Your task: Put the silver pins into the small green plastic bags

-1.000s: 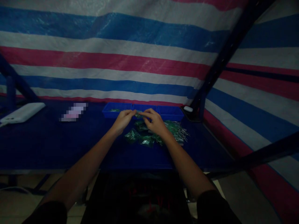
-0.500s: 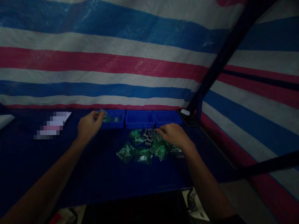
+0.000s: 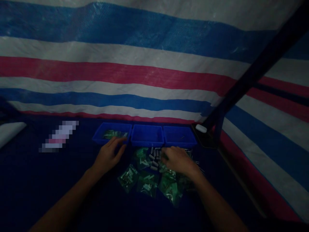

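Left hand (image 3: pixel 108 158) sits low on the dark blue counter (image 3: pixel 48 180), fingers loosely spread and empty, tips right at the front rim of the left blue bin (image 3: pixel 98 139). A few green packets show inside that bin. Right hand (image 3: pixel 177 160) lies palm down, fingers curled over the loose pile of green packets (image 3: pixel 147 183) just in front of the bins; in this dim light I cannot tell whether it pinches anything. Small grey cylinders (image 3: pixel 154 156) lie between the two hands, touching the pile. The middle bin (image 3: pixel 147 135) and the right bin (image 3: pixel 180 137) stand in the same row. A striped tarp (image 3: pixel 145 71) hangs behind, and a dark post (image 3: pixel 253 74) slants up on the right.
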`<state>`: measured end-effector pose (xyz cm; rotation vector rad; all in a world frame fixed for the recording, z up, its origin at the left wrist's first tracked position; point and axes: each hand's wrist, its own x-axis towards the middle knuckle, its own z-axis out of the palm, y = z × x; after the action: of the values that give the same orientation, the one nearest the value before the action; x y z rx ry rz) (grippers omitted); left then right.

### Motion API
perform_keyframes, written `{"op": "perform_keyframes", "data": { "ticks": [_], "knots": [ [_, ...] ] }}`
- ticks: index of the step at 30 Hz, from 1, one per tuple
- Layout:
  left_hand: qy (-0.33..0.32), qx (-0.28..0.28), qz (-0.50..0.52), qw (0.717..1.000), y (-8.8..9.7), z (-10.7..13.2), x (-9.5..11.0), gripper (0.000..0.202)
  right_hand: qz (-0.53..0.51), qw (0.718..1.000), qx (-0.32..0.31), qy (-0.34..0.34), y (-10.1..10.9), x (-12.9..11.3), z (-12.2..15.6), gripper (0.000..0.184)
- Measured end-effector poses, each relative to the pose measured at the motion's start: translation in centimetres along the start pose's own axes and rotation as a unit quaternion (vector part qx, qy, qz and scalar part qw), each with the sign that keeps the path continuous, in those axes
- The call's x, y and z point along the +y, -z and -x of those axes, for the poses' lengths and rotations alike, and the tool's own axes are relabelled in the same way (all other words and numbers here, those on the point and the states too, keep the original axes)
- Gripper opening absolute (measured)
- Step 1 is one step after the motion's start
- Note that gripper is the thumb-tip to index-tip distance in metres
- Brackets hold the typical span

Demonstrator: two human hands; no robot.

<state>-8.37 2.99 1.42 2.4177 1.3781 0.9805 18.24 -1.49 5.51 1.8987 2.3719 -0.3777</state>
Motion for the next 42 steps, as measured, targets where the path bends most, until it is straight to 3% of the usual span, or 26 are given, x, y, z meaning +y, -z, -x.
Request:
{"op": "perform_keyframes", "data": {
  "ticks": [4, 8, 10, 13, 15, 16, 18, 20, 24, 27, 31, 34, 37, 39, 42],
  "knots": [
    [0.023, -0.015, 0.026, 0.999, 0.3, 0.0, 0.3, 0.024, -0.168, 0.983, 0.079, -0.003, -0.3, 0.8, -0.6, 0.020],
    [0.098, -0.059, 0.126, 0.985, 0.1, 0.0, 2.8, 0.023, -0.343, 0.914, 0.215, 0.013, -1.0, 0.0, -0.5, 0.025],
    [0.155, -0.106, 0.223, 0.957, -0.5, 0.1, 4.7, 0.029, -0.388, 0.881, 0.269, 0.030, -1.5, -0.9, -0.2, 0.021],
    [0.253, -0.188, 0.380, 0.869, -1.8, 0.0, 7.1, 0.054, -0.390, 0.857, 0.317, 0.110, -2.3, -2.0, 0.3, 0.015],
    [0.293, -0.176, 0.438, 0.831, -2.5, -0.3, 8.1, 0.049, -0.375, 0.846, 0.335, 0.176, -2.5, -2.3, 0.4, 0.013],
    [0.297, -0.159, 0.451, 0.827, -2.8, -0.5, 8.4, 0.042, -0.371, 0.841, 0.341, 0.196, -2.5, -2.4, 0.4, 0.013],
    [0.274, -0.113, 0.446, 0.845, -3.1, -0.9, 8.7, 0.028, -0.374, 0.840, 0.343, 0.191, -2.3, -2.4, 0.3, 0.014],
    [0.221, -0.076, 0.409, 0.882, -3.0, -0.9, 8.7, 0.020, -0.392, 0.846, 0.333, 0.138, -1.9, -2.6, 0.1, 0.016],
    [0.087, -0.028, 0.299, 0.950, -2.5, -0.4, 8.5, 0.023, -0.463, 0.834, 0.296, 0.048, -1.1, -3.5, 0.0, 0.038],
    [0.056, 0.015, 0.249, 0.967, -2.5, -0.1, 8.4, 0.026, -0.475, 0.831, 0.287, 0.030, -1.3, -4.0, 0.0, 0.041],
    [0.092, 0.037, 0.275, 0.956, -3.1, 0.5, 8.7, 0.021, -0.456, 0.843, 0.282, 0.045, -2.6, -4.1, 0.2, 0.032],
    [0.104, 0.006, 0.317, 0.943, -3.3, 1.1, 8.9, 0.018, -0.433, 0.837, 0.322, 0.089, -3.3, -3.9, 0.4, 0.027],
    [0.106, -0.027, 0.352, 0.930, -3.2, 1.6, 8.6, 0.028, -0.423, 0.823, 0.358, 0.127, -3.5, -3.9, 0.7, 0.034],
    [0.126, -0.031, 0.405, 0.905, -3.1, 1.6, 8.3, 0.038, -0.417, 0.818, 0.363, 0.156, -3.6, -4.0, 0.9, 0.040],
    [0.184, -0.033, 0.433, 0.882, -3.0, 1.2, 8.3, 0.031, -0.405, 0.822, 0.349, 0.196, -3.9, -4.1, 1.2, 0.046]
  ]
}}
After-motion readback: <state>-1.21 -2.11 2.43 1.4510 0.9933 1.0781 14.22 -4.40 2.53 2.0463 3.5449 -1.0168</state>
